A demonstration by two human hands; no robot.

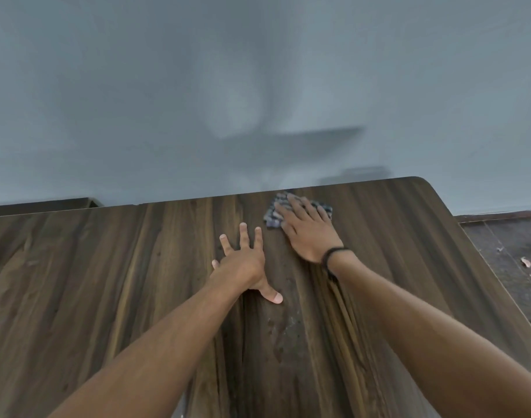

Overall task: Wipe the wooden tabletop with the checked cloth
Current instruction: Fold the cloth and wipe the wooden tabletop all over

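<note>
Hands, two of them and both bare, are resting on the one wooden tabletop (107, 282), and a single checked cloth (273, 215) is lying on it too. The cloth, grey-blue and white, is sitting close to the tabletop's far edge, a little way in from the rounded far-right corner. The right hand (306, 233) is lying palm-down on top of the cloth, its fingers straight and slightly spread, pressing it flat against the wood rather than curling round it; cloth is showing on both sides of the hand. One black wristband (330, 258) is circling the right wrist. The left hand (243, 260) is lying just beside the right, apart from the cloth, palm down, holding nothing, with four fingers fanning out toward the far edge and the thumb sticking out to the near right. Both forearms are stretching in from the near edge. Beyond the far edge a grey wall (258, 86) is rising, and one pale scrap (525, 262) is lying on the dark floor (499, 245) past the right edge.
</note>
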